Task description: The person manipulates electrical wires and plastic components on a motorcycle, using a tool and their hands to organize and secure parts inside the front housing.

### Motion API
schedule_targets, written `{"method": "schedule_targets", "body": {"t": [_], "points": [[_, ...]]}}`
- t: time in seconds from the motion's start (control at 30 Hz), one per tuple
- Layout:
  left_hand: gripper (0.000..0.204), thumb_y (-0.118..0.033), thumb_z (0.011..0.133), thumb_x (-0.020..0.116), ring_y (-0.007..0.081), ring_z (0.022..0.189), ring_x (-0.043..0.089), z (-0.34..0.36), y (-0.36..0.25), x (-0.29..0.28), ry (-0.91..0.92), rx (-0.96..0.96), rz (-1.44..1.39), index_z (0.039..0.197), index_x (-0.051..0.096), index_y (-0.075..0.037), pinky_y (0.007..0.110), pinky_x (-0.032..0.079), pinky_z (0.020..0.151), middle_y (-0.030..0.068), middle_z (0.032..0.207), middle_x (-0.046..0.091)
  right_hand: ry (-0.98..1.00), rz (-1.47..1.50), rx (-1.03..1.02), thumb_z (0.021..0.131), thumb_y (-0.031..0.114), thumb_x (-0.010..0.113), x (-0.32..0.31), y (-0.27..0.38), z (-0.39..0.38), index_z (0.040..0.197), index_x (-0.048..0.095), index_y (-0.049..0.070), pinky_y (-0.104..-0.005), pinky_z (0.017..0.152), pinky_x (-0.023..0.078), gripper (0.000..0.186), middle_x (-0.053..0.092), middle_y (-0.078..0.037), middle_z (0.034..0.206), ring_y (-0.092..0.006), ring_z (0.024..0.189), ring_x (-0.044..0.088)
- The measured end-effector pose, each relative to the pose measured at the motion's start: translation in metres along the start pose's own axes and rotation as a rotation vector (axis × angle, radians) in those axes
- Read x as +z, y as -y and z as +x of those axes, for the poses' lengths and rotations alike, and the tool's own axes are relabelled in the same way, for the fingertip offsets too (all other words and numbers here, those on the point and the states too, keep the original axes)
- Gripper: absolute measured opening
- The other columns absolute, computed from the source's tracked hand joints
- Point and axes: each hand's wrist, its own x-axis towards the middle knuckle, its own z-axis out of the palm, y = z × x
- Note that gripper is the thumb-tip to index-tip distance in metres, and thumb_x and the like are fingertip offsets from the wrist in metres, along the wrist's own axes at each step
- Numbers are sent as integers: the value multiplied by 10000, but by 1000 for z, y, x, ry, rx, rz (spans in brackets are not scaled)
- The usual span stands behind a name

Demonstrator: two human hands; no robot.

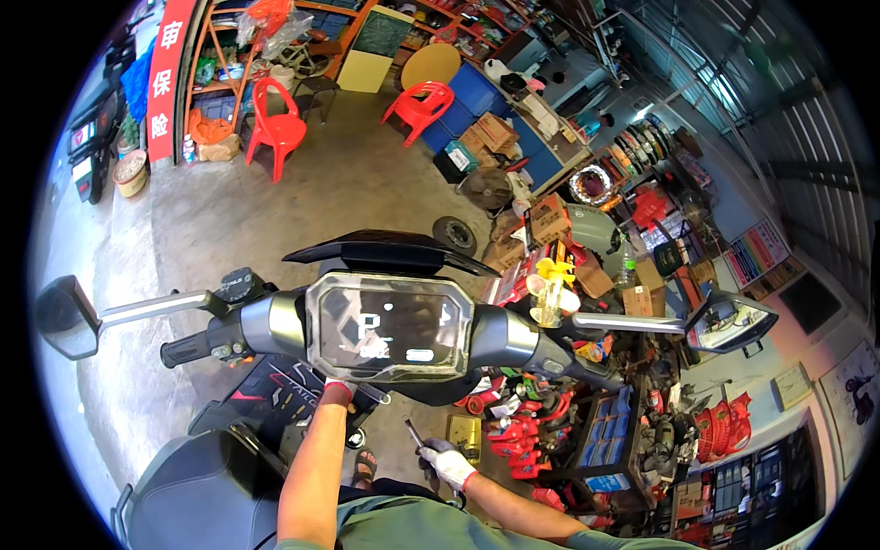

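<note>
A scooter's lit display (390, 325) fills the middle, between a handlebar grip (183, 350) and mirrors on both sides. My left hand (336, 390), in a red-cuffed glove, reaches under the display, where its fingers are hidden. My right hand (449, 463), in a white and grey glove, is closed on a dark metal tool (414, 431), low and right of the steering column. The black seat (197, 495) is at lower left, beside a patterned footboard mat (266, 394).
Red plastic chairs (273, 128) stand on the concrete floor (330, 183) ahead. A loose tyre (454, 236) lies beyond the scooter. Cardboard boxes (550, 220), shelving and a workbench line the right. Red tools (518, 431) and a dark rack (605, 440) sit right of my right hand.
</note>
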Motion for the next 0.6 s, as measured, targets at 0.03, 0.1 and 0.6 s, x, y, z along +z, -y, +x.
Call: {"method": "schedule_targets", "body": {"t": [0.03, 0.1, 0.6], "points": [[229, -97, 914, 520, 273, 894, 667, -1, 0, 0, 2, -3, -2, 1073, 627, 28, 396, 519, 786, 179, 930, 682, 1, -1, 14, 999, 156, 531, 1, 2, 0, 1113, 597, 0, -290, 510, 489, 204, 620, -56, 767, -135, 562, 580], [228, -94, 907, 522, 275, 888, 667, -4, -1, 0, 0, -7, -1, 1064, 631, 31, 397, 517, 784, 184, 922, 684, 0, -14, -15, 1000, 197, 544, 5, 9, 1, 1144, 610, 12, -280, 506, 479, 243, 605, -41, 769, -126, 566, 574], [256, -152, 897, 582, 362, 887, 669, -34, -30, 12, -111, 64, 191, 1032, 640, 57, 409, 507, 814, 236, 930, 695, -136, 184, -201, 953, 82, 559, 29, 85, 41, 1189, 685, 22, -242, 480, 431, 274, 591, -2, 744, -93, 592, 523]]}}
